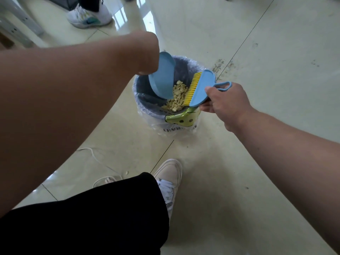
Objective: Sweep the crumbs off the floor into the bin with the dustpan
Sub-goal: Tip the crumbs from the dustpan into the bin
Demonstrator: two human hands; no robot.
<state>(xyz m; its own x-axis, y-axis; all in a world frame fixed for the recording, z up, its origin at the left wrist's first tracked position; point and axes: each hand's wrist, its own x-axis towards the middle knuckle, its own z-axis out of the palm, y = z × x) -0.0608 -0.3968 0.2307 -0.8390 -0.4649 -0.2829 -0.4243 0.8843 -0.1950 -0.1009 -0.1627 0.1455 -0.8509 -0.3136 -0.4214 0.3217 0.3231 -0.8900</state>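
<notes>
Left hand (pixel 147 57) tips dustpan (pixel 161 76) over bin (pixel 154 113); right hand (pixel 226 105) grips brush (pixel 200 87).

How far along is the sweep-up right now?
Done: a heap of pale crumbs already lies in the lined bin. In hand: the left hand tips the dustpan over the bin; the right hand holds the brush at its rim. Left: dark specks on the floor beyond the bin.

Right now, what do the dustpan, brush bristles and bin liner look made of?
Dustpan: light blue moulded plastic by its look, smooth and matte, one uniform piece.
Brush bristles: yellow, probably synthetic fibre, straight, even and bright.
Bin liner: thin clear plastic film, crinkled and glossy, folded over the rim.
</notes>
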